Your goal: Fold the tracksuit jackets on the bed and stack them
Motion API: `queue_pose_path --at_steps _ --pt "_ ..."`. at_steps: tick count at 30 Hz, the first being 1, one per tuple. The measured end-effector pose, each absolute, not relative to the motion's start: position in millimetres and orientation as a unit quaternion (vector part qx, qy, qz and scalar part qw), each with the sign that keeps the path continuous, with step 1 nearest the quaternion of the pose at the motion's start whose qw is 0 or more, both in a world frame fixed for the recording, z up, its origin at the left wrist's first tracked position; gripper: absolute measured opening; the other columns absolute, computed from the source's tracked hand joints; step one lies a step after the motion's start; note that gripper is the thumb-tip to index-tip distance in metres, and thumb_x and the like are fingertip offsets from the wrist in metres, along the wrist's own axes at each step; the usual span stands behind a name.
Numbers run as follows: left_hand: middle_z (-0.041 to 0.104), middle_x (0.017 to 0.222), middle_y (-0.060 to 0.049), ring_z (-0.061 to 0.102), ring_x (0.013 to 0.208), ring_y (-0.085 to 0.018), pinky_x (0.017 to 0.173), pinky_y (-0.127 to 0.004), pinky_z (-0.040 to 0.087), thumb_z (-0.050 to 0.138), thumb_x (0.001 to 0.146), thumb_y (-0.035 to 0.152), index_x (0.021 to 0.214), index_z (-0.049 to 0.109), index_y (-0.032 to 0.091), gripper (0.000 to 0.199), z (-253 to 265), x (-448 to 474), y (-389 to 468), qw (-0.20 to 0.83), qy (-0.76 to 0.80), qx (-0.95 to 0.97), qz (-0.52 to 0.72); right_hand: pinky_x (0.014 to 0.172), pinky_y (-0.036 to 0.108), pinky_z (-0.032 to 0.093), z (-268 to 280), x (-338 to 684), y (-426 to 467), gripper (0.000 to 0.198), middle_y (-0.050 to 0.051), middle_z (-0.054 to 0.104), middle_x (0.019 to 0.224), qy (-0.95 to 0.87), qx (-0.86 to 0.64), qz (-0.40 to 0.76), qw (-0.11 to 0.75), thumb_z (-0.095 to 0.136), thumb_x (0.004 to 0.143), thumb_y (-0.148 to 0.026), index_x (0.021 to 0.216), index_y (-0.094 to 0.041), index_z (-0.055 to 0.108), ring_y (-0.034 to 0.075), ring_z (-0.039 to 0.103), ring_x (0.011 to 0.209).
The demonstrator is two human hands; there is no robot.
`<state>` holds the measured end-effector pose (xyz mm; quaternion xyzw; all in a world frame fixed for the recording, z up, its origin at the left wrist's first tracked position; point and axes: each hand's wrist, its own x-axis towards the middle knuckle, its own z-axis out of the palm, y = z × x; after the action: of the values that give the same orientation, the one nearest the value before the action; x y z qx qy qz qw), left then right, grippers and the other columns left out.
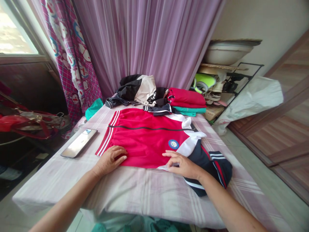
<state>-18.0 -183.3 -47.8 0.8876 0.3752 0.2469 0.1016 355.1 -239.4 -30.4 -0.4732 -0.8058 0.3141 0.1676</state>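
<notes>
A red, white and navy zip-up jacket [145,141] lies spread on the table, its zipper running sideways and its striped hem to the left. On the chest is a round blue-and-white badge [173,144]. My left hand [112,158] rests on the near edge by the hem, palm down, with thumb and fingers apart. Over the white panel at the near edge, my right hand [182,164] touches the cloth with bent fingers, the index stretched out. One navy sleeve [220,167] is folded beside my right forearm, partly hidden by it.
A phone [79,143] lies at the table's left side. Along the back are a heap of dark and white clothes [137,88] and a stack of folded red [185,97] and green clothes [189,111]. To the right stands a shoe rack [249,77] with a basin [227,53] on top.
</notes>
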Motion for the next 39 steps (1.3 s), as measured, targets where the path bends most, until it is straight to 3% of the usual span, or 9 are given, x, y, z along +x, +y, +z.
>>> queue_pose_path --at_steps 11,14,17,20,23,25,28,33,39 --pt "0.073 0.1 -0.007 0.067 0.092 -0.019 0.085 -0.034 0.054 0.047 0.096 0.038 0.088 0.071 0.022 0.03 -32 -5 -195 0.073 0.396 0.889 0.218 0.112 0.047 0.035 -21 347 -249 0.012 0.006 0.06 0.138 -0.84 -0.476 0.232 0.118 0.064 0.08 -0.023 0.079 -0.026 0.075 0.028 0.045 0.137" --pt "0.071 0.117 -0.009 0.064 0.109 -0.023 0.098 -0.042 0.049 0.047 0.096 0.043 0.107 0.071 0.024 0.033 -33 15 -194 0.064 0.393 0.894 0.205 0.104 0.042 0.044 -16 345 -236 0.021 0.006 0.067 0.129 -0.845 -0.466 0.234 0.12 0.058 0.087 -0.031 0.075 -0.025 0.075 0.026 0.059 0.123" --pt "0.059 0.141 -0.01 0.049 0.134 -0.029 0.114 -0.054 0.034 0.048 0.093 0.055 0.135 0.059 0.027 0.051 -43 34 -189 0.045 0.409 0.896 0.165 0.097 0.035 0.05 -8 334 -211 0.03 0.005 0.073 0.117 -0.836 -0.483 0.207 0.156 0.049 0.093 -0.035 0.086 -0.026 0.077 0.021 0.067 0.108" --pt "0.048 0.151 -0.012 0.038 0.142 -0.033 0.117 -0.06 0.024 0.046 0.09 0.064 0.144 0.049 0.026 0.066 -56 43 -187 0.039 0.424 0.897 0.122 0.107 0.038 0.043 -6 309 -187 0.037 0.007 0.064 0.134 -0.82 -0.523 0.115 0.201 0.046 0.095 -0.035 0.123 -0.025 0.068 0.021 0.058 0.124" --pt "0.045 0.153 -0.013 0.035 0.144 -0.033 0.118 -0.061 0.019 0.045 0.09 0.067 0.148 0.044 0.026 0.072 -65 41 -191 0.032 0.426 0.896 0.118 0.118 0.05 0.027 -18 287 -178 0.055 0.012 0.038 0.157 -0.826 -0.537 0.062 0.16 0.048 0.095 -0.043 0.147 -0.022 0.047 0.026 0.033 0.145" --pt "0.044 0.154 -0.013 0.034 0.145 -0.032 0.119 -0.061 0.018 0.046 0.088 0.068 0.15 0.041 0.027 0.074 -68 38 -194 0.029 0.424 0.897 0.12 0.118 0.058 0.017 -31 282 -182 0.061 0.013 0.027 0.162 -0.838 -0.533 0.069 0.098 0.047 0.096 -0.049 0.151 -0.023 0.04 0.029 0.021 0.15" --pt "0.045 0.153 -0.012 0.035 0.145 -0.031 0.118 -0.06 0.019 0.048 0.087 0.069 0.15 0.04 0.028 0.075 -66 32 -193 0.046 0.414 0.902 0.111 0.118 0.06 0.014 -48 288 -191 0.062 0.014 0.025 0.162 -0.844 -0.528 0.084 0.042 0.041 0.098 -0.052 0.153 -0.023 0.037 0.029 0.018 0.15" --pt "0.053 0.148 -0.01 0.043 0.14 -0.028 0.117 -0.056 0.028 0.041 0.096 0.056 0.144 0.049 0.028 0.056 -51 27 -165 0.039 0.44 0.885 0.149 0.12 0.056 0.015 -56 298 -197 0.059 0.011 0.027 0.162 -0.844 -0.529 0.063 0.053 0.037 0.099 -0.052 0.153 -0.027 0.037 0.027 0.021 0.15" --pt "0.048 0.151 -0.012 0.037 0.144 -0.031 0.117 -0.059 0.025 0.042 0.096 0.055 0.142 0.052 0.026 0.055 -52 6 -124 -0.037 0.521 0.842 0.131 0.12 0.055 0.015 -53 297 -196 0.058 0.01 0.029 0.161 -0.841 -0.534 0.069 0.056 0.034 0.1 -0.052 0.152 -0.026 0.039 0.026 0.022 0.15"
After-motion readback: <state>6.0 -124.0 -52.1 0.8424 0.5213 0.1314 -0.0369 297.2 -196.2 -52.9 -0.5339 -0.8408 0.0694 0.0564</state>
